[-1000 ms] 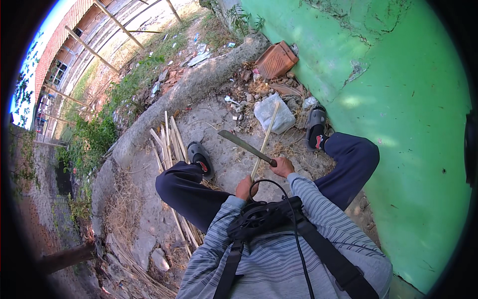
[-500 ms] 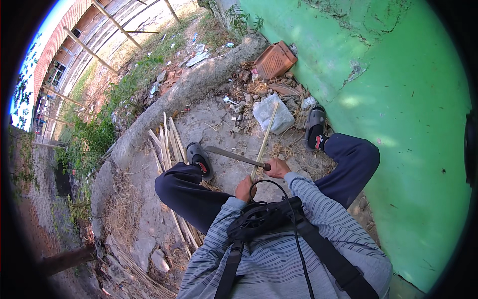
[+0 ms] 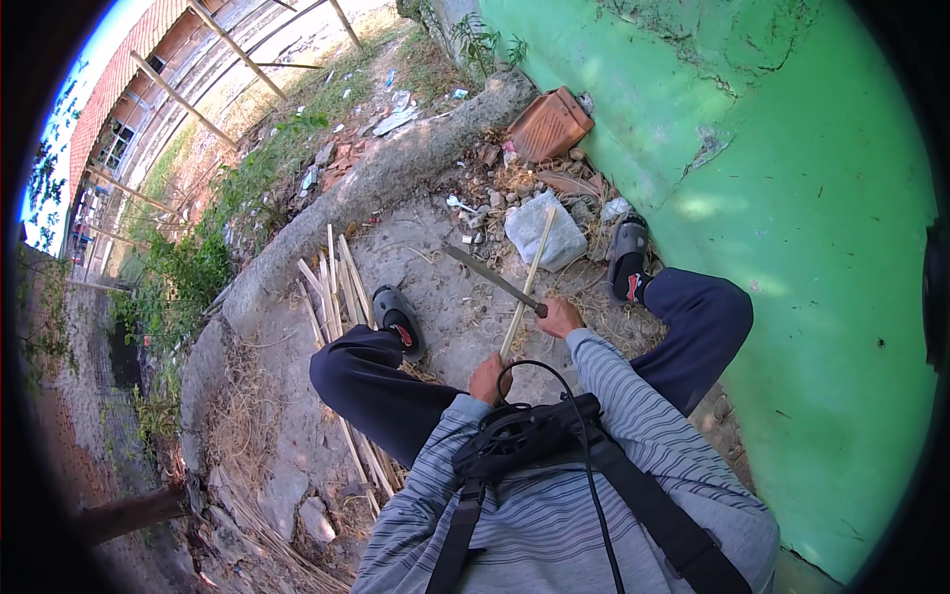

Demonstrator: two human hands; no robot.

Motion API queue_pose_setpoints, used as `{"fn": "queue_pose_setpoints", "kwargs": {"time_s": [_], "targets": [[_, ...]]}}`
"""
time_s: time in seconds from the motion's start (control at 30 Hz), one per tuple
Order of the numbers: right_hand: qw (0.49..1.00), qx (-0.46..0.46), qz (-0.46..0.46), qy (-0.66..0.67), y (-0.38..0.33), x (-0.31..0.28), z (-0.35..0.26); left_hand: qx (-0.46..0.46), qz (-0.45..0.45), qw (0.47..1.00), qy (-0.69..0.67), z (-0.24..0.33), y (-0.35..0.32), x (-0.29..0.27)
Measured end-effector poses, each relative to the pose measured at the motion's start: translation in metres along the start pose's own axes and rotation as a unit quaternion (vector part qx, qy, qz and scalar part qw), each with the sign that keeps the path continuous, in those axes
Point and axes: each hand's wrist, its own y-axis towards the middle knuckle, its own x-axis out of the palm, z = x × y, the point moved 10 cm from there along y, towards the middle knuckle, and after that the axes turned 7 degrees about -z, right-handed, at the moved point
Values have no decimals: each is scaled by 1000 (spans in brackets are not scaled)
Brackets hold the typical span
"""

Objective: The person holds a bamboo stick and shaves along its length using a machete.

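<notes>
bright daylight on a green wall (image 3: 792,247) at right, cracked near the top. bare dirt ground (image 3: 435,287) with rubble and litter, a concrete curb (image 3: 396,168), grass (image 3: 188,267), a brick building (image 3: 129,79) beyond.

Pale stick (image 3: 526,285) under long blade (image 3: 490,279)

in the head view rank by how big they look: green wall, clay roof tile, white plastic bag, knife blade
1. green wall
2. white plastic bag and clay roof tile: about alike, and the tile lies farther off, so unranked
3. knife blade, long but thin
</notes>
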Motion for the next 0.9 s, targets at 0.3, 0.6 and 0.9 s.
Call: {"fn": "queue_pose_setpoints", "kwargs": {"time_s": [0.3, 0.6, 0.9], "targets": [[993, -76, -73, -60, 5, 15, -5, 12, 15, 1000, 11, -3, -3, 0], [998, -21, -58, -27, 1, 13, -12, -9, 2, 1000, 7, 2, -5, -6], [993, -51, -42, -93, 27, -4, -7, 14, 5, 1000, -3, -4, 0, 3]]}}
